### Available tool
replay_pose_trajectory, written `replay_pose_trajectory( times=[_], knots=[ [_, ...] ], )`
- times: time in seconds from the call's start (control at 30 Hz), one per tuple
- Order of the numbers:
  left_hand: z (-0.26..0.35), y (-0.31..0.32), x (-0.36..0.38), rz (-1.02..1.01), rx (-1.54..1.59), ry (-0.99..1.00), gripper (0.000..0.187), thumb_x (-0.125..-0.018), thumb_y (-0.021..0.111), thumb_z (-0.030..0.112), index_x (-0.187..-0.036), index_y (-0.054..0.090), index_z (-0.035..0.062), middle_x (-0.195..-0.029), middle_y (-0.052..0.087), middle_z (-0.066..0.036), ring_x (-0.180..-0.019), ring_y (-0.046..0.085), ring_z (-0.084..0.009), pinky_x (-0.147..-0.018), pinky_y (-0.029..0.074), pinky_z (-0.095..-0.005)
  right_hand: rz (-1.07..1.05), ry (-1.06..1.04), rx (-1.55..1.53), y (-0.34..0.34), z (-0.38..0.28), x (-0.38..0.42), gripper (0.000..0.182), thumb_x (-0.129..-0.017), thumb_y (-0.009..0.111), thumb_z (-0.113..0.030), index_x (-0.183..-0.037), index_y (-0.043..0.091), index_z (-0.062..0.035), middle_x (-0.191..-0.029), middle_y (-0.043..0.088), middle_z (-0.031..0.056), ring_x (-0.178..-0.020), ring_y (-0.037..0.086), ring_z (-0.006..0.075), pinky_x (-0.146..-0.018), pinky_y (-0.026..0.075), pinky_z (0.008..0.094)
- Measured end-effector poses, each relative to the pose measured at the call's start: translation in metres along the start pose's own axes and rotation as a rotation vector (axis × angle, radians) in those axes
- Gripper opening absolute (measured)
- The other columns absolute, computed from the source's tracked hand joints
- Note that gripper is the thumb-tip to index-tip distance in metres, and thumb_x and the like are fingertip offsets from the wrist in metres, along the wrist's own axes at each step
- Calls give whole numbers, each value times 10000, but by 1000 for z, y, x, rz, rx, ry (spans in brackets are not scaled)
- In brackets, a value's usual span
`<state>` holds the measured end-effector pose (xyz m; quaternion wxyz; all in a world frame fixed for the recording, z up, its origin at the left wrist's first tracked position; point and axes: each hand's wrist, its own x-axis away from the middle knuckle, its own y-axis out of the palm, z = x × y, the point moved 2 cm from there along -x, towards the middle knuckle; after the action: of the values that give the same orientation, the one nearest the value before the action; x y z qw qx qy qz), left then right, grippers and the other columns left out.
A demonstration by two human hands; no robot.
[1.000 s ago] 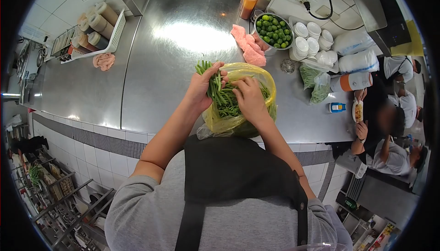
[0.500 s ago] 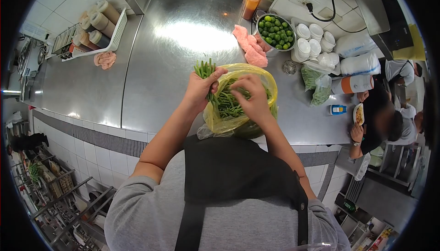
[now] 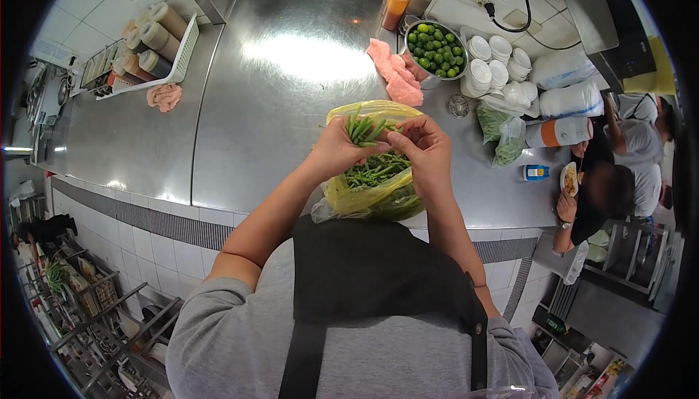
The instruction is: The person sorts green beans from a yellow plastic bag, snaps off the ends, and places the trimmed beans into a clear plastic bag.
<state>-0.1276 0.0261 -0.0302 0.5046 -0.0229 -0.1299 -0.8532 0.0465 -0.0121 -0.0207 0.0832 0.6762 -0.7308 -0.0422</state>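
Observation:
Over the yellow plastic bag (image 3: 371, 199) of green beans, my left hand (image 3: 339, 144) is closed around a bunch of green beans (image 3: 364, 130). My right hand (image 3: 428, 150) is beside it, thumb and fingers pinched on beans at the right end of the bunch. More loose green beans (image 3: 375, 172) lie in the open bag below both hands. The bag rests on the steel table near its front edge, against the dark apron.
Behind the bag lie a pink cloth (image 3: 395, 73) and a bowl of green limes (image 3: 435, 49). White containers (image 3: 489, 64), a bagged green vegetable (image 3: 510, 140) and a blue-white box (image 3: 536, 173) stand right. A person (image 3: 601, 180) holds a food dish at the far right.
My left hand has moved right and lower with its bunch, over the bag. My right hand has risen from the beans in the bag and now meets the bunch.

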Motion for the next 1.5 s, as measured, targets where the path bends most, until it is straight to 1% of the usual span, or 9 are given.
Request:
replay_pose_trajectory(
  times=[0.23,0.3,0.5,0.73,0.8,0.93,1.23,1.43,1.5],
  knots=[
    [-8,3,4,-54,-58,-77,217,-835,786,80,-1007,685,-5,-822,691,-3,-559,546,-38,-483,437,-216,96,26,76,2,-1,-2,55,-892,706,-3,-867,658,-7,-755,608,0,-661,554,80,-650,467,224],
    [-5,6,6,-32,-30,-94,211,-837,785,85,-994,675,-4,-805,681,-4,-553,542,-40,-479,431,-215,113,-434,507,0,-2,-4,63,-888,701,-2,-854,650,13,-779,594,36,-680,563,108,-639,464,239],
    [-11,1,7,-113,155,-150,213,-854,767,96,-1014,655,11,-817,695,-40,-529,519,-41,-466,405,-204,256,-588,666,5,5,3,98,-841,721,12,-827,624,17,-770,557,85,-660,563,163,-614,460,276],
    [-11,-7,3,71,514,-85,259,-912,706,89,-1134,608,-1,-972,724,-147,-568,508,-29,-493,404,-168,-133,-143,807,-12,22,1,153,-781,763,-16,-875,644,3,-831,612,84,-724,632,202,-681,503,340],
    [-10,-8,-1,117,526,-54,239,-917,706,108,-1111,619,-1,-970,728,-129,-563,502,-23,-497,412,-164,-290,72,402,-3,22,10,251,-773,782,-38,-990,665,6,-919,663,77,-808,671,189,-732,529,332],
    [-11,-14,-3,198,530,2,292,-943,681,117,-1180,600,-33,-1022,717,-149,-587,511,-27,-507,418,-164,-425,91,385,11,13,17,260,-838,747,-16,-1075,643,2,-932,680,27,-871,672,112,-749,518,237],
    [-8,-12,1,236,551,-25,286,-939,667,108,-1172,606,-46,-999,716,-110,-590,503,-28,-510,410,-164,-39,-83,179,11,8,21,59,-910,674,-38,-946,644,-3,-884,600,22,-768,582,100,-732,494,252],
    [-2,-1,4,101,675,-117,287,-903,676,84,-1158,629,-38,-896,706,-78,-576,495,-30,-510,408,-163,-149,-277,131,17,-12,24,52,-927,609,29,-920,637,-14,-909,602,18,-805,579,108,-751,489,248],
    [2,-4,4,67,622,-166,287,-902,672,86,-1158,634,-39,-886,700,-76,-573,495,-34,-509,406,-166,-283,-81,66,22,-17,25,28,-914,629,21,-919,630,-6,-878,614,40,-778,582,123,-757,493,262]
  ],
)
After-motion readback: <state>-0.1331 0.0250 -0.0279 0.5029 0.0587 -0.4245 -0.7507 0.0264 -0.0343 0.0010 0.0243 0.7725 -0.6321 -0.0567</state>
